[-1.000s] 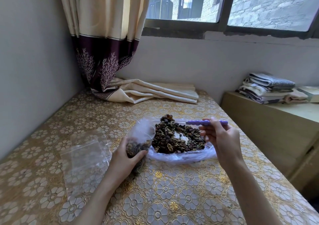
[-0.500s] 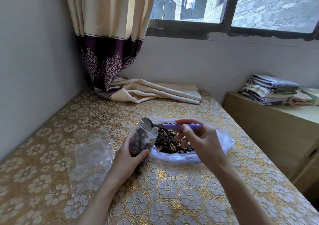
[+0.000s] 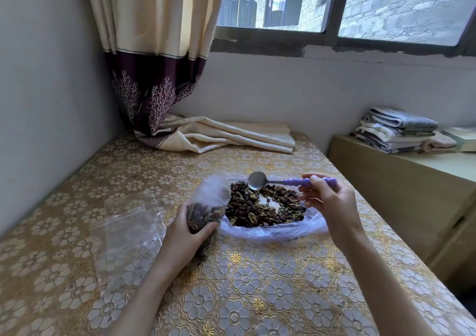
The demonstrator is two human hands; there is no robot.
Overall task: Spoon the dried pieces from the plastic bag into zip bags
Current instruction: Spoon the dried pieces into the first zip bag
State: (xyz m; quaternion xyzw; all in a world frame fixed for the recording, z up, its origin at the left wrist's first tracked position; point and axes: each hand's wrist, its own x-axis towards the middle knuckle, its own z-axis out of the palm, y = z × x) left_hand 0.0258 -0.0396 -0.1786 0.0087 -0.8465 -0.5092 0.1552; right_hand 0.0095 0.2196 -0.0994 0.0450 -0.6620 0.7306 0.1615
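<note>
A clear plastic bag [image 3: 278, 232] lies open on the table with a heap of brown dried pieces [image 3: 262, 207] in it. My left hand [image 3: 184, 235] grips an upright zip bag [image 3: 206, 207], partly filled with dried pieces, at the plastic bag's left edge. My right hand [image 3: 327, 201] holds a spoon [image 3: 288, 181] by its purple handle. The metal bowl of the spoon looks empty and hovers over the heap, just right of the zip bag's mouth.
Several empty zip bags [image 3: 126, 230] lie flat to the left of my left hand. A gold floral cloth [image 3: 257, 284] covers the table. A curtain [image 3: 206, 137] drapes over the far end. Folded towels [image 3: 396, 129] sit on a lower cabinet [image 3: 412, 181] at right.
The spoon carried pieces from the heap to the zip bag's mouth, then came back right, empty, over the heap. My left hand kept the zip bag upright.
</note>
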